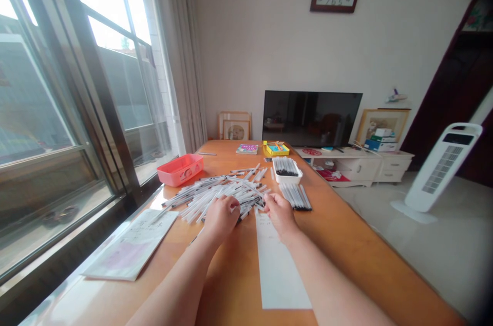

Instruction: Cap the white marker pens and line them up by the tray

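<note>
A loose heap of pens [215, 190] with clear whitish barrels and dark ends spreads across the middle of the table. At its near edge is my left hand [222, 217], fingers curled together; whatever they may hold is hidden. My right hand [280, 214] pinches the end of a pen [252, 187] at the right side of the heap, its barrel slanting away to the left over the others. Beyond that hand, several pens [295, 196] lie side by side in a row. Behind the row stands a white tray [287, 179] filled with similar pens.
A long paper sheet [283, 274] lies under my right forearm. To the left are a notebook [131, 246] and a pink plastic basket [180, 171]. A yellow box [278, 150] and a colourful booklet [247, 149] sit at the far end of the wooden table [346, 244].
</note>
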Available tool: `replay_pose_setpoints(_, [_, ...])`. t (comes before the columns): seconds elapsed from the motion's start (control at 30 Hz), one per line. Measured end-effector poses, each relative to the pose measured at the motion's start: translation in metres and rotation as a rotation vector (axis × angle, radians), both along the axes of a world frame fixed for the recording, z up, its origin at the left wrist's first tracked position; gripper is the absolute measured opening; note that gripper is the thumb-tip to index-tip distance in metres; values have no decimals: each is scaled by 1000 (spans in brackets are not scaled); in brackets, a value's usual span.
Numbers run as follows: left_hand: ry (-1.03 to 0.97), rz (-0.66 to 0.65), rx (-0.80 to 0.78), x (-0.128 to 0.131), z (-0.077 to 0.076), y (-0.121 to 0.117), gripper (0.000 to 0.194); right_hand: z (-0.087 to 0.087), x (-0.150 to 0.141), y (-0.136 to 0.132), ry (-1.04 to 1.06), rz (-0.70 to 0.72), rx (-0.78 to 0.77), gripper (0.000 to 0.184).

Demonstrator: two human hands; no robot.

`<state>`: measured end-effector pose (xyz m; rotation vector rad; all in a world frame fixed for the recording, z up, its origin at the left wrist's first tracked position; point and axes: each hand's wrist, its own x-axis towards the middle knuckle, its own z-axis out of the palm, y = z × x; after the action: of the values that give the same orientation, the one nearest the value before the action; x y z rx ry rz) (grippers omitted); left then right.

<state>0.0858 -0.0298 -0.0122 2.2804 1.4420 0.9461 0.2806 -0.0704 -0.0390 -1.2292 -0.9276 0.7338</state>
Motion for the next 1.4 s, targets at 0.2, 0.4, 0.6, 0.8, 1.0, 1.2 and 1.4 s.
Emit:
replay_pose_setpoints(0.2, [328, 89, 68, 8, -1, -6, 17, -1, 1, 1, -15, -16, -1, 47])
replay_pose_setpoints(0.4, [349, 102, 76, 9, -3, -3, 21, -1, 1, 2, -16, -25, -3, 45])
replay_pose_setpoints(0.6, [73, 88, -16, 3, -1, 2, 17, 1, 1, 2, 102, 48, -36, 39])
replay_pose_setpoints(0.8, [-690, 24, -335, -10, 12, 2, 20, 10, 3, -2, 363, 173, 31, 25])
replay_pose_setpoints(1.0, [-937, 31, -447, -21, 16, 8, 35, 18, 1, -8, 377, 269, 41, 19])
replay_pose_setpoints(1.2, [-956, 8, -456, -21, 16, 9, 41, 21, -4, -11, 297, 268, -5, 17])
replay_pose_setpoints(1.4, [-922, 1, -447, -19, 19, 5, 49, 19, -7, -12, 239, 273, -5, 16])
